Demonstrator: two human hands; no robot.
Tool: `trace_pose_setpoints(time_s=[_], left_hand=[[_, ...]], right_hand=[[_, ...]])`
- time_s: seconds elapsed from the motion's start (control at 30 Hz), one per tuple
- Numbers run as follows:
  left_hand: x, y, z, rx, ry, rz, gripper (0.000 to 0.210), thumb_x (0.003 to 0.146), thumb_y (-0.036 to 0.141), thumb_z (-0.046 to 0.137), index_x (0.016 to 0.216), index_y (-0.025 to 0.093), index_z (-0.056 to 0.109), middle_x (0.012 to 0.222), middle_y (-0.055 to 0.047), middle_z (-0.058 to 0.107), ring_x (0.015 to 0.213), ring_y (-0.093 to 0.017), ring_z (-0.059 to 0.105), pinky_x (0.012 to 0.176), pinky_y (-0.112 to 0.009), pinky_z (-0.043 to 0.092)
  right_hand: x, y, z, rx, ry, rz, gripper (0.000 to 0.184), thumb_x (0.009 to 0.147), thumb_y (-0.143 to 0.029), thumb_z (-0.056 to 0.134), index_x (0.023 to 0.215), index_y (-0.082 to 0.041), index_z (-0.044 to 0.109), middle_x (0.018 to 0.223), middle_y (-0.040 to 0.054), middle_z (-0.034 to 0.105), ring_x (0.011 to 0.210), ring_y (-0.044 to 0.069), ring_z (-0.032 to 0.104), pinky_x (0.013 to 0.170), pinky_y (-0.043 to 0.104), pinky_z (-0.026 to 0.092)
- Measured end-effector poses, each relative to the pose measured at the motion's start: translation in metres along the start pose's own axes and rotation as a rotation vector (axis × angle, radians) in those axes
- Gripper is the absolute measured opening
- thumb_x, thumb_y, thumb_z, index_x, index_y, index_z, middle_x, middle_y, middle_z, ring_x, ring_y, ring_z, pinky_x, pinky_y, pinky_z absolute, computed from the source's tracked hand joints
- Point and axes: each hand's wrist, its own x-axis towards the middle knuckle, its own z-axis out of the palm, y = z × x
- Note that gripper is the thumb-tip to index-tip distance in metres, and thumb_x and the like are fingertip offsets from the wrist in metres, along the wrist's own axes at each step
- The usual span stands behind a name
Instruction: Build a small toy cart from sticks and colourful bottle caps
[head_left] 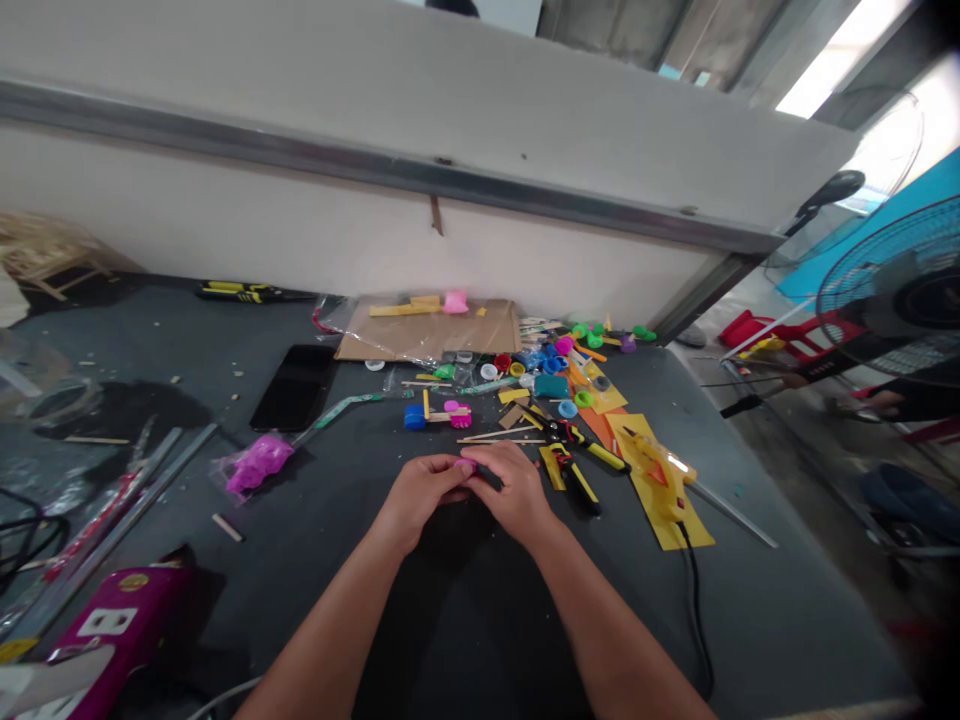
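Above the front middle of the dark table, my left hand (421, 490) and my right hand (514, 485) meet, their fingertips pinching a small purple-pink piece (466, 466) between them. Most of that piece is hidden by the fingers, so its kind does not show. Just beyond my hands lies a little assembly (437, 416) with a blue block at one end, a wooden stick along it and pink parts at the other. Thin wooden sticks (501, 437) lie past my right hand. Pliers with yellow and black handles (574, 480) rest to its right.
A yellow hot glue gun (664, 475) with a black cord lies on yellow card at right. Bottle caps (551, 385) are heaped behind. A black phone (292, 388), a pink-purple bag (259, 464) and a purple power strip (120, 620) are at left. A white partition (300, 220) backs the table.
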Motion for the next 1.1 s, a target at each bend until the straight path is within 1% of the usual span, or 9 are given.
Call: trace_pose_setpoints(time_s=[0.1, 0.2, 0.4, 0.53, 0.63, 0.8, 0.87, 0.97, 1.1], left_hand=[[-0.0012, 0.0022, -0.0012, -0.027, -0.017, -0.025, 0.029, 0.068, 0.039, 0.069, 0.084, 0.015, 0.071, 0.078, -0.006, 0.070, 0.076, -0.015, 0.063, 0.074, -0.028, 0.050], [-0.0015, 0.0037, -0.0026, -0.021, 0.005, -0.020, 0.028, 0.068, 0.038, 0.069, 0.083, 0.015, 0.071, 0.077, -0.006, 0.071, 0.078, -0.016, 0.064, 0.076, -0.029, 0.050], [-0.0016, 0.0062, -0.0014, 0.039, 0.052, 0.023, 0.023, 0.066, 0.035, 0.071, 0.077, 0.015, 0.071, 0.074, -0.005, 0.071, 0.070, -0.013, 0.063, 0.076, -0.026, 0.048], [-0.0017, 0.0066, -0.0006, 0.047, 0.062, 0.036, 0.023, 0.065, 0.035, 0.071, 0.075, 0.015, 0.071, 0.072, -0.004, 0.070, 0.070, -0.013, 0.063, 0.076, -0.027, 0.048], [-0.0007, 0.0060, -0.0015, 0.077, 0.068, 0.042, 0.022, 0.066, 0.035, 0.070, 0.075, 0.015, 0.071, 0.071, -0.004, 0.070, 0.069, -0.013, 0.062, 0.074, -0.026, 0.048], [-0.0002, 0.0074, -0.0024, 0.156, 0.063, 0.067, 0.022, 0.067, 0.036, 0.069, 0.073, 0.015, 0.071, 0.068, -0.003, 0.068, 0.066, -0.012, 0.060, 0.070, -0.024, 0.046], [-0.0005, 0.0079, -0.0025, 0.179, 0.058, 0.071, 0.022, 0.067, 0.036, 0.069, 0.072, 0.015, 0.070, 0.067, -0.003, 0.068, 0.065, -0.012, 0.059, 0.069, -0.023, 0.046], [-0.0003, 0.0076, -0.0028, 0.191, 0.058, 0.074, 0.023, 0.067, 0.037, 0.068, 0.070, 0.014, 0.070, 0.066, -0.004, 0.068, 0.065, -0.013, 0.060, 0.070, -0.024, 0.046], [0.0000, 0.0071, -0.0031, 0.213, 0.054, 0.084, 0.024, 0.068, 0.039, 0.067, 0.071, 0.015, 0.069, 0.067, -0.004, 0.068, 0.066, -0.014, 0.060, 0.071, -0.026, 0.047]], right_hand=[[0.0011, -0.0001, -0.0020, -0.011, 0.048, 0.018, 0.023, 0.081, -0.021, 0.059, 0.103, -0.026, 0.065, 0.098, 0.0026, 0.069, 0.093, 0.018, 0.060, 0.086, 0.035, 0.046], [0.0018, -0.0001, -0.0042, 0.001, 0.070, 0.040, 0.022, 0.082, -0.023, 0.058, 0.103, -0.026, 0.066, 0.098, 0.0031, 0.070, 0.093, 0.019, 0.061, 0.084, 0.034, 0.046], [0.0019, -0.0013, -0.0064, 0.083, 0.050, 0.107, 0.027, 0.080, -0.023, 0.062, 0.107, -0.028, 0.064, 0.101, 0.0033, 0.068, 0.095, 0.019, 0.060, 0.085, 0.035, 0.046], [0.0030, -0.0034, -0.0076, 0.115, 0.065, 0.142, 0.018, 0.081, -0.022, 0.060, 0.098, -0.026, 0.068, 0.093, 0.0032, 0.069, 0.089, 0.018, 0.061, 0.082, 0.033, 0.047], [0.0031, -0.0039, -0.0074, 0.139, 0.070, 0.158, 0.016, 0.081, -0.021, 0.059, 0.094, -0.025, 0.069, 0.090, 0.0026, 0.069, 0.088, 0.017, 0.060, 0.081, 0.032, 0.047], [0.0019, -0.0022, -0.0057, 0.239, 0.018, 0.259, 0.030, 0.075, -0.020, 0.065, 0.104, -0.025, 0.065, 0.096, 0.0031, 0.067, 0.087, 0.017, 0.061, 0.080, 0.032, 0.049], [0.0018, -0.0022, -0.0057, 0.230, 0.001, 0.261, 0.026, 0.073, -0.021, 0.067, 0.099, -0.025, 0.066, 0.094, 0.0032, 0.067, 0.089, 0.018, 0.061, 0.082, 0.033, 0.048], [0.0020, -0.0031, -0.0058, 0.214, 0.013, 0.257, 0.017, 0.074, -0.023, 0.066, 0.091, -0.024, 0.068, 0.090, 0.0031, 0.068, 0.089, 0.019, 0.061, 0.082, 0.033, 0.048], [0.0020, -0.0025, -0.0035, 0.340, 0.017, 0.351, 0.018, 0.073, -0.027, 0.067, 0.091, -0.022, 0.068, 0.088, 0.0038, 0.068, 0.081, 0.018, 0.063, 0.074, 0.031, 0.051]])
